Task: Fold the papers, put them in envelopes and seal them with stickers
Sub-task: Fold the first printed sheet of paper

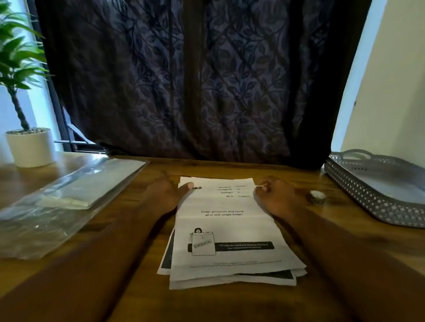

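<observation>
White printed paper stack (pixel 227 225) at centre of brown wooden table (pixel 125 291), long axis 6–12 o'clock, header end toward 12. Left hand (pixel 166 195) at 11 corner, thumb clamped on top sheet; right hand (pixel 276 198) pinches 1 corner, fingers together. Both far corners held, likely to bring edge toward 6 squarely. Clear plastic envelope pack (pixel 56 202) at 10.

Inventory, with the stack of papers (pixel 227 235) as dial centre: one stack, sheet number unreadable. Hands: two, left hand (pixel 165 195) at 10 o'clock, right hand (pixel 278 201) at 2 o'clock. Plastic bag (pixel 56 202): one, 9 o'clock. Potted plant (pixel 30 146): one, 10 o'clock. Sticker roll (pixel 316 197): one, 2 o'clock. Tray (pixel 367 201): one, 2 o'clock, beyond the roll.
</observation>
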